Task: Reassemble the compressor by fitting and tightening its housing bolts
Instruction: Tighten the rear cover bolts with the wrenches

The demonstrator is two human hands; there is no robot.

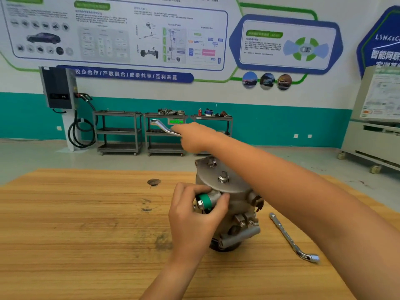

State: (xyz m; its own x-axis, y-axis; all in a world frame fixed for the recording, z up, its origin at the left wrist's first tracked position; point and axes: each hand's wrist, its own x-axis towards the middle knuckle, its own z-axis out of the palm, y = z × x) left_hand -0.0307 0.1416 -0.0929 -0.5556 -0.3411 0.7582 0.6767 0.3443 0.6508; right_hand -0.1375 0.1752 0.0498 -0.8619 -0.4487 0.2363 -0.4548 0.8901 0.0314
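Observation:
The metal compressor [231,204] stands upright on the wooden table [86,234], its round top plate showing two bolts [224,177]. My left hand [194,215] grips the compressor's left side around a green-capped port [205,201]. My right hand [194,137] reaches over and beyond the compressor and holds a silver ring wrench [162,126], whose ring end points up and to the left, above the far edge of the plate. My right forearm crosses over the compressor's right side.
A second wrench with a socket end [292,239] lies on the table to the right of the compressor. A dark knot hole [154,182] marks the tabletop behind it. Metal shelf carts [164,135] and a wall charger [58,89] stand far back.

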